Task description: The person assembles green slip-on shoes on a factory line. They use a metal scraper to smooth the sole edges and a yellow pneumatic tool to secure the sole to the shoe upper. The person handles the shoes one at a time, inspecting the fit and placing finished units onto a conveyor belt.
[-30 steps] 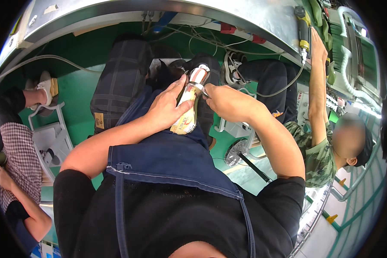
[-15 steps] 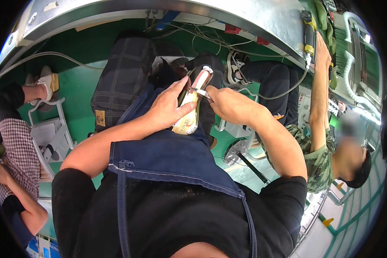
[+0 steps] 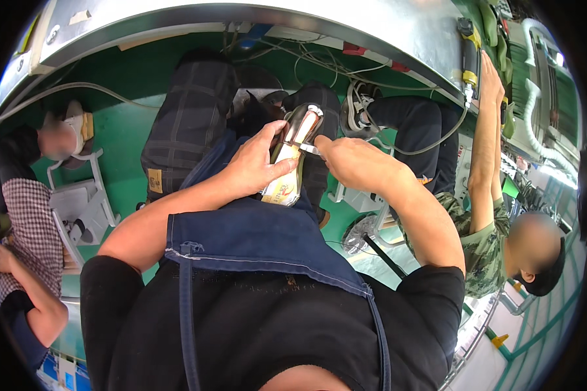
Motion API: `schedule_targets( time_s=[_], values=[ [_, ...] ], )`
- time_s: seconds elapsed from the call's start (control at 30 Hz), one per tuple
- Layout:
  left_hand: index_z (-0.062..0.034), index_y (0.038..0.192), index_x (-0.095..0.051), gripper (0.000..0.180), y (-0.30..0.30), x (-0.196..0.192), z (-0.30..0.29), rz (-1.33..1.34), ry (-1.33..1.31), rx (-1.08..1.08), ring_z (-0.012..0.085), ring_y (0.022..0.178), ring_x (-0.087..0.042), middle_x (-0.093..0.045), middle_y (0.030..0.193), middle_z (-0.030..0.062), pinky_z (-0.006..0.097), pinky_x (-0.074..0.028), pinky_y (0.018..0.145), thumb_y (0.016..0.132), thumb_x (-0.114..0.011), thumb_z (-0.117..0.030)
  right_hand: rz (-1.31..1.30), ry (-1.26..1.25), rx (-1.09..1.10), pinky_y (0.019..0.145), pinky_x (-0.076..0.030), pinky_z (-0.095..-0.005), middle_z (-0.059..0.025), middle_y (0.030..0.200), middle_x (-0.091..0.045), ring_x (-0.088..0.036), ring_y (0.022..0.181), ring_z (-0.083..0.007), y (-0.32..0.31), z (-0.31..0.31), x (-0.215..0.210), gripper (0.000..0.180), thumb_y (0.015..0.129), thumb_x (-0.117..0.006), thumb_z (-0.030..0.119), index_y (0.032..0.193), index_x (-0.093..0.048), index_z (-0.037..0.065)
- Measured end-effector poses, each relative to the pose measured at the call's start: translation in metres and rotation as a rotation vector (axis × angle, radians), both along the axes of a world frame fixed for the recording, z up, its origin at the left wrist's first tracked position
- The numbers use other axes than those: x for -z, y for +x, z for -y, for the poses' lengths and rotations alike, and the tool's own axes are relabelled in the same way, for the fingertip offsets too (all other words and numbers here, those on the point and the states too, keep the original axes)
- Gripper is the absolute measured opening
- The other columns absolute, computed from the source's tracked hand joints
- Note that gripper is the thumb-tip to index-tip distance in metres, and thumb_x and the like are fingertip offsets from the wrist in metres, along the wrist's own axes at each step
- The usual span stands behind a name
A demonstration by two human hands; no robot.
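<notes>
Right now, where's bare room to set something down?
Bench top: stretch left of the yellow power tool. Floor: green patch between pale stool and wearer's left thigh. Crowded: lap, with left hand on the long pale item, right hand on a thin metal tool; tangled cables below the bench edge.

Left hand (image 3: 253, 163) cupped, right hand (image 3: 353, 161) seemingly clenched

The left hand (image 3: 255, 164) grips a long pale piece (image 3: 288, 155) from nine o'clock; the right hand (image 3: 355, 159), at three, holds a metal tool (image 3: 309, 149).
</notes>
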State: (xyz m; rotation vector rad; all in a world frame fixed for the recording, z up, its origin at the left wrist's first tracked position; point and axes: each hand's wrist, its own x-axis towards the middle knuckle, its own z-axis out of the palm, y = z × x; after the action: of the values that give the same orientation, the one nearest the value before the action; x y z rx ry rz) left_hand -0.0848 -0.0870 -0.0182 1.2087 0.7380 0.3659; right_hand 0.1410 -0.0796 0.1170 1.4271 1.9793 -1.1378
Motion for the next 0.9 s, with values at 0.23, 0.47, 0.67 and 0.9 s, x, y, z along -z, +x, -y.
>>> schedule_targets(
  time_s=[0.23,0.47,0.67,0.9],
  values=[
    [-0.0059,0.145,-0.054,0.048,0.004,0.011,-0.018,0.333,-1.118,-0.072,0.0178,0.11,-0.068,-0.069,0.124,0.0081,0.037,-0.056,0.098,0.108,-0.061,-0.035,0.13,0.312,-0.233,0.057,-0.055,-0.0438,-0.0148,0.07,-0.066,-0.072,0.067,-0.0298,-0.005,0.02,0.01,0.019,0.083,-0.066,0.004,0.098,-0.054,0.001],
    [-0.0078,0.15,-0.05,0.05,0.02,-0.003,-0.034,0.134,-0.977,0.009,0.0186,0.118,-0.066,-0.066,0.132,0.007,0.037,-0.054,0.103,0.107,-0.061,-0.032,0.307,0.536,-0.31,0.053,-0.054,-0.0368,-0.0091,0.075,-0.066,-0.072,0.066,-0.0227,-0.02,0.039,0.01,0.018,0.081,-0.069,0.01,0.092,-0.055,0.005],
    [-0.0066,0.154,-0.047,0.047,0.027,0.002,-0.023,0.135,-0.794,0.004,0.0145,0.115,-0.064,-0.066,0.132,0.0043,0.033,-0.053,0.1,0.111,-0.054,-0.025,0.083,0.002,0.122,0.07,-0.058,-0.0476,-0.0209,0.083,-0.072,-0.074,0.081,-0.0383,0.019,0.005,-0.038,0.019,0.092,-0.066,0.01,0.107,-0.06,0.0],
    [-0.0029,0.154,-0.046,0.046,0.033,0.003,-0.01,-0.033,-0.531,-0.015,0.0123,0.107,-0.064,-0.067,0.126,0.0068,0.03,-0.053,0.094,0.112,-0.051,-0.021,0.262,1.046,0.604,0.098,-0.052,-0.047,-0.0294,0.118,-0.07,-0.067,0.115,-0.0461,0.167,-0.081,-0.09,0.037,0.096,-0.065,0.015,0.129,-0.059,0.0]
  ],
)
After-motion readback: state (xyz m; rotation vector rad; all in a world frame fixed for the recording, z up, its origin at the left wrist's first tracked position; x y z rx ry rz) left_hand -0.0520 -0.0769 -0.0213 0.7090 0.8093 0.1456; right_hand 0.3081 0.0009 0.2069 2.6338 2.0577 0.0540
